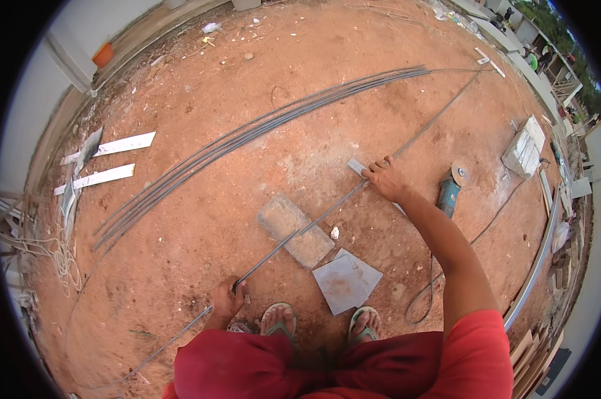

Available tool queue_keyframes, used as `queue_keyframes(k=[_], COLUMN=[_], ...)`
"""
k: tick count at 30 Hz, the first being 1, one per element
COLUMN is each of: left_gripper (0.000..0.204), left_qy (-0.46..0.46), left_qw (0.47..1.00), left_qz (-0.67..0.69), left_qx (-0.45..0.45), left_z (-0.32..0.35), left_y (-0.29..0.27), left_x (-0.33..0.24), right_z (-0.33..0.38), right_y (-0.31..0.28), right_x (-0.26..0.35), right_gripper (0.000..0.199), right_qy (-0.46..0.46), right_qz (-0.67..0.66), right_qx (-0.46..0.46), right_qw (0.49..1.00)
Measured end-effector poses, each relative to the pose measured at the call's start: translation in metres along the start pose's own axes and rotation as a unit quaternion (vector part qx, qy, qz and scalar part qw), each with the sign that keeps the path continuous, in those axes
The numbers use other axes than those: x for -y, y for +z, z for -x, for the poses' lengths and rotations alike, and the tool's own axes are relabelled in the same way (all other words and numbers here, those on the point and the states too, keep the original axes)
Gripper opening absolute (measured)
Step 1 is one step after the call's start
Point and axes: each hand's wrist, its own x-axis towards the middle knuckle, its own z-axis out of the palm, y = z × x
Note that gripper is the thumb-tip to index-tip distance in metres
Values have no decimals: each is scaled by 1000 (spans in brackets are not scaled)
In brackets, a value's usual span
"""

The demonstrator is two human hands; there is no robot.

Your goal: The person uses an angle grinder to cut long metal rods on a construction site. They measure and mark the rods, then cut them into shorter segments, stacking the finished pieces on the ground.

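Note:
A long, thin steel rod (339, 204) runs slantwise in front of me, from the near left to the far right. My left hand (228, 298) is closed round it near my left foot, with a small dark thing I cannot make out at its fingers. Further along, my right hand (386, 180) grips the same rod from above. Beneath that hand lies a pale flat strip (356, 166), partly covered by it. Between my hands the rod crosses over a worn concrete block (284, 216). A grey square tile (347, 281) rests on the soil close to my feet.
An angle grinder (448, 193) with its cable lies right of my right arm. Several steel rods (267, 126) lie bundled beyond my hands. White strips (107, 178) are at the left, a whitish block (525, 149) at the right. A long metal bar (536, 263) edges the right side.

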Motion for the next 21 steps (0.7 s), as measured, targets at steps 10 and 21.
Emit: queue_keyframes(k=[10, 21], left_gripper=[31, 18], left_qy=[41, 71], left_qw=[997, 986], left_qz=[19, -75], left_qx=[67, -128], left_z=[-11, -294], left_y=[-22, -65], left_x=[-4, 50], right_z=[5, 1], right_y=[-21, -4], right_x=[-11, 3], right_gripper=[21, 22], right_qy=[-28, -14], right_qz=[-74, -87], right_qx=[-118, -68], right_qw=[990, 994])
